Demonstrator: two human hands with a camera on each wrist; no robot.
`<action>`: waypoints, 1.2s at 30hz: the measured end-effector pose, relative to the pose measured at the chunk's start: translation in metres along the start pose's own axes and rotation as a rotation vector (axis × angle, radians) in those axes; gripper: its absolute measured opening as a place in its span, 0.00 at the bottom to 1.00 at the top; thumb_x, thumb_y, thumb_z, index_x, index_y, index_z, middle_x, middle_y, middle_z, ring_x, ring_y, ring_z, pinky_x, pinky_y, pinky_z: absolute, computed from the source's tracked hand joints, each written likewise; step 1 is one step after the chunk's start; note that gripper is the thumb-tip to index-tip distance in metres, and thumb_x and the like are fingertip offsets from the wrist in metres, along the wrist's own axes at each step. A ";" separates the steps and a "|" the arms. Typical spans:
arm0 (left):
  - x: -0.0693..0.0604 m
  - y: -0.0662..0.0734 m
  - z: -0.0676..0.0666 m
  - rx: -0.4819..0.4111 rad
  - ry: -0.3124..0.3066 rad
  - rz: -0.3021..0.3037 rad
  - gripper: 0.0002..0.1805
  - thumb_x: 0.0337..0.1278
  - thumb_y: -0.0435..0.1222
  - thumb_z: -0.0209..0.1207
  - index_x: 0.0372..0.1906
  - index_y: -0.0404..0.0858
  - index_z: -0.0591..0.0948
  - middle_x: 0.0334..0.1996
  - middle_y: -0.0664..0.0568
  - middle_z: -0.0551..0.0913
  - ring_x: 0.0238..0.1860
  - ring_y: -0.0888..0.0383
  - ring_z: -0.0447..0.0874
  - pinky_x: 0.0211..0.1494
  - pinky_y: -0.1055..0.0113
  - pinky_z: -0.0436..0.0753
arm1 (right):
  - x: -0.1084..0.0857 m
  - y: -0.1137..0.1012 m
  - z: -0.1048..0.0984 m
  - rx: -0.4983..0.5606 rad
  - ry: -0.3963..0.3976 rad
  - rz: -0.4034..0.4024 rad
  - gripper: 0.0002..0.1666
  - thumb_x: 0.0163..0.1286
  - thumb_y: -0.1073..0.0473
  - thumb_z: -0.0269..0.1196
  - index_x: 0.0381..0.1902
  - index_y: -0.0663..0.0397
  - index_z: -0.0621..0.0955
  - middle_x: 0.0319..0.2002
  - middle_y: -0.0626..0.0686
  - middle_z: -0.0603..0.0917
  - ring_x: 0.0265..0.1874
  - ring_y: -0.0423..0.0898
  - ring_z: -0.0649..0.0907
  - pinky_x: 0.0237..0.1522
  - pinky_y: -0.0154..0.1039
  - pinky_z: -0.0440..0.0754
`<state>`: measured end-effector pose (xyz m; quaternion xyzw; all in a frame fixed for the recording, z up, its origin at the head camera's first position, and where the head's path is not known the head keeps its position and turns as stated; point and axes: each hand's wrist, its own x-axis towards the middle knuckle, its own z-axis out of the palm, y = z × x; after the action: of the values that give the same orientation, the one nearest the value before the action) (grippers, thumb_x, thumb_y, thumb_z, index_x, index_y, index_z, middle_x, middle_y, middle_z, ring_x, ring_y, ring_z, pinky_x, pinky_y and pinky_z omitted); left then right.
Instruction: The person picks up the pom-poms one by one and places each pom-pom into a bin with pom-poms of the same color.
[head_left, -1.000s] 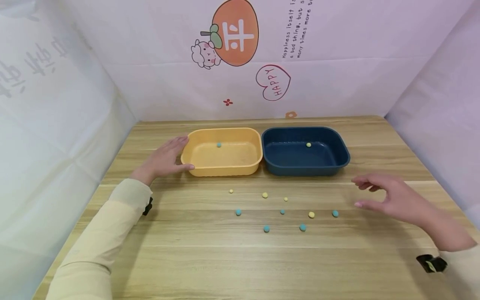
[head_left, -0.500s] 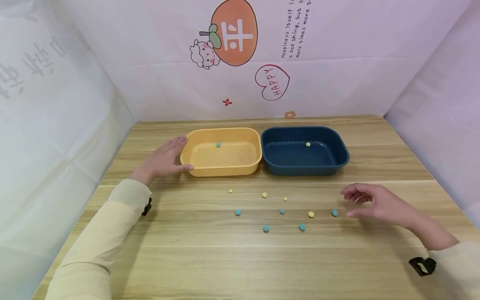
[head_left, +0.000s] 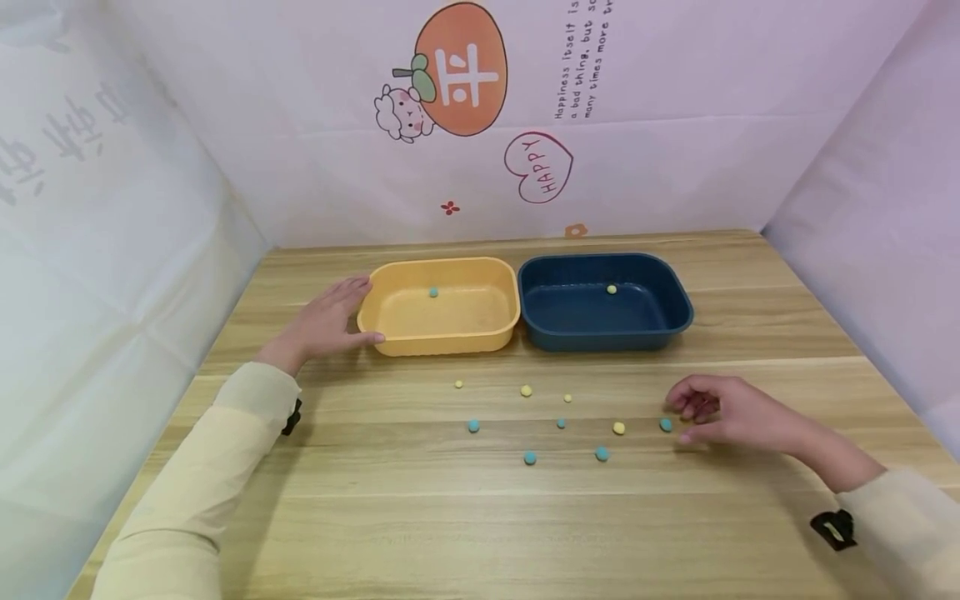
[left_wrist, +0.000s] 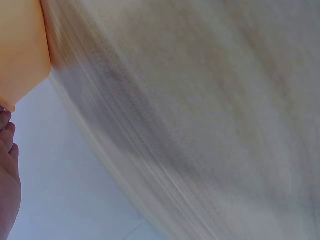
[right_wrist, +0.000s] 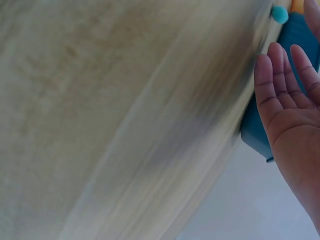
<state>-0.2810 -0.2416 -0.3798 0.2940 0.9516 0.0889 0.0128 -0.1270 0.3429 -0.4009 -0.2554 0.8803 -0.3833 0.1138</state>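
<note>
My left hand [head_left: 324, 325] rests against the left end of a yellow plastic bin [head_left: 450, 344], thumb by the front corner and straight fingers along the side. In the left wrist view, its fingertips touch the bin's rim [left_wrist: 9, 105]. My right hand [head_left: 738, 417] hovers just right of a small blue ball [head_left: 666, 425], fingers loosely bent, thumb apart and nothing held. The right wrist view shows that ball [right_wrist: 280, 14] beyond the fingertips. Several more small balls, blue [head_left: 602, 454] and yellow [head_left: 618, 428], lie scattered on the wooden table [head_left: 420, 533].
A dark blue bin [head_left: 607, 342] stands against the yellow bin's right side, with one yellow ball [head_left: 612, 289] inside. One blue ball [head_left: 433, 292] lies in the yellow bin. White printed cloth [head_left: 660, 175] walls the back and sides.
My right hand has moved left and slightly down, close to the rightmost blue ball. The left hand keeps its place at the yellow bin. The head view shifts slightly.
</note>
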 end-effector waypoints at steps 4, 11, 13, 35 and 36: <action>-0.001 -0.001 0.000 0.002 -0.003 0.005 0.56 0.57 0.66 0.54 0.75 0.28 0.52 0.76 0.39 0.48 0.75 0.43 0.44 0.75 0.54 0.43 | 0.002 0.000 0.002 0.005 -0.006 -0.005 0.23 0.54 0.58 0.75 0.45 0.59 0.80 0.37 0.51 0.82 0.34 0.45 0.80 0.34 0.34 0.81; 0.000 -0.001 0.000 -0.009 0.002 -0.001 0.55 0.57 0.64 0.56 0.75 0.29 0.53 0.76 0.40 0.48 0.75 0.44 0.44 0.75 0.55 0.44 | 0.004 -0.002 0.005 0.032 -0.009 0.020 0.23 0.55 0.58 0.75 0.45 0.61 0.80 0.36 0.51 0.81 0.33 0.45 0.79 0.33 0.33 0.80; -0.001 -0.001 -0.001 -0.005 -0.002 -0.003 0.55 0.57 0.64 0.56 0.75 0.29 0.52 0.76 0.40 0.48 0.75 0.44 0.44 0.75 0.55 0.43 | 0.005 0.000 0.005 0.041 -0.011 0.026 0.23 0.55 0.58 0.75 0.45 0.61 0.80 0.36 0.51 0.81 0.33 0.45 0.79 0.33 0.33 0.80; 0.000 -0.001 0.001 0.006 0.001 -0.001 0.55 0.57 0.63 0.57 0.74 0.28 0.53 0.75 0.39 0.49 0.75 0.43 0.44 0.75 0.55 0.44 | 0.010 0.010 0.014 -0.031 -0.001 -0.062 0.12 0.56 0.58 0.74 0.38 0.50 0.83 0.32 0.45 0.80 0.29 0.43 0.77 0.29 0.31 0.78; 0.000 -0.001 0.001 0.007 0.002 0.001 0.55 0.57 0.63 0.57 0.74 0.28 0.53 0.75 0.38 0.50 0.75 0.43 0.44 0.75 0.54 0.44 | 0.010 0.010 0.014 -0.034 -0.002 -0.062 0.12 0.57 0.58 0.74 0.37 0.49 0.83 0.32 0.45 0.80 0.29 0.43 0.77 0.29 0.31 0.78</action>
<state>-0.2817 -0.2421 -0.3807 0.2943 0.9518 0.0859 0.0108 -0.1336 0.3346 -0.4174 -0.2850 0.8782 -0.3714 0.0982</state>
